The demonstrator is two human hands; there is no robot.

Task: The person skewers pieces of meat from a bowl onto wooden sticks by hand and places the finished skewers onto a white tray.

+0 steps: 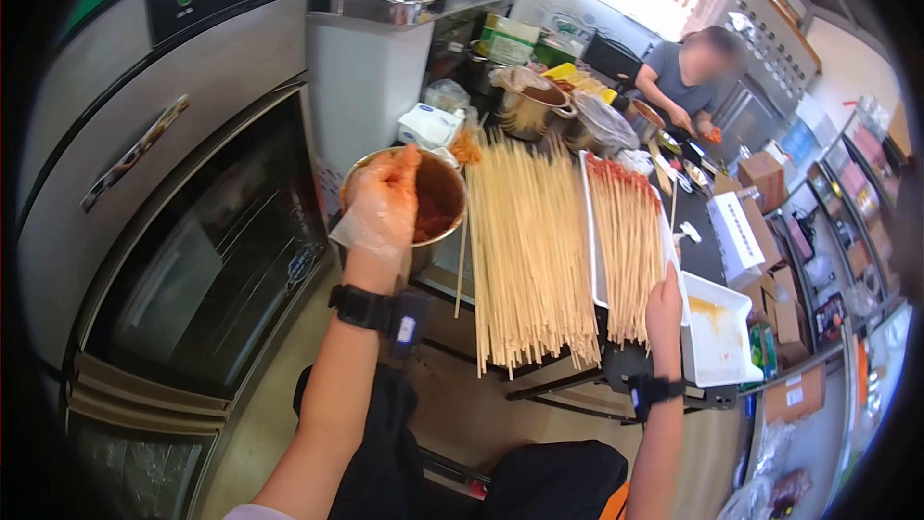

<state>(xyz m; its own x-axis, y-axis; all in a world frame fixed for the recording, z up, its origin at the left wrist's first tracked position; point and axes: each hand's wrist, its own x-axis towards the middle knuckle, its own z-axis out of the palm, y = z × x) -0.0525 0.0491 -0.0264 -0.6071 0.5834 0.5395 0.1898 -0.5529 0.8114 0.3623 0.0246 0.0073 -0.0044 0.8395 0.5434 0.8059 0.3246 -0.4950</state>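
Observation:
My left hand, in a clear plastic glove smeared orange-red, is closed above a metal pot. Dark red, sauced food shows inside the pot. Whatever the gloved fingers hold is hidden. On the other side, my bare right hand is closed on a thin wooden skewer that points away from me. It is beside a white tray of skewers with red food at their far ends. Between my hands lies a wide bundle of bare skewers.
A second white tray with yellowish residue sits at the right. Behind are a large pot and a tissue box. Across the table, another person handles red food. An oven is at left; boxes line the right.

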